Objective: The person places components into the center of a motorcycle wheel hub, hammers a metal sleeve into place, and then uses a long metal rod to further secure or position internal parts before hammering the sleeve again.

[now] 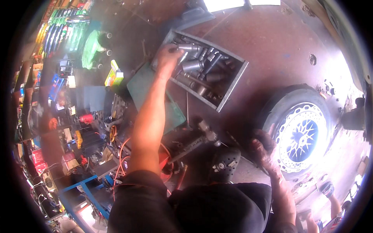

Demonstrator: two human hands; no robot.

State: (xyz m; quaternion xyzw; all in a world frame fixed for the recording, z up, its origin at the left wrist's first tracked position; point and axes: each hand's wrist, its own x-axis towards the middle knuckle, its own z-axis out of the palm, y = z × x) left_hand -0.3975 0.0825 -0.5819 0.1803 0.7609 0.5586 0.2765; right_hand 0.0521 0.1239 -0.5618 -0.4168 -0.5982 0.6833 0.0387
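The left hand (168, 58) picks inside the metal box (234, 86), maybe pinching a socket (189, 47) — lifting needs a tight grip. The right hand (265, 146), loosely curled, hangs outside the box.

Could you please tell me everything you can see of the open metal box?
The box is long, rectangular and open-topped, with straight, grey, metal-looking walls and thin rims. It appears to sit upright on the reddish-brown floor, slanting from upper left to lower right in the view. Metal sockets crowd inside, hiding much of its bottom. The left hand reaches over its left end; whether it touches the wall is unclear.
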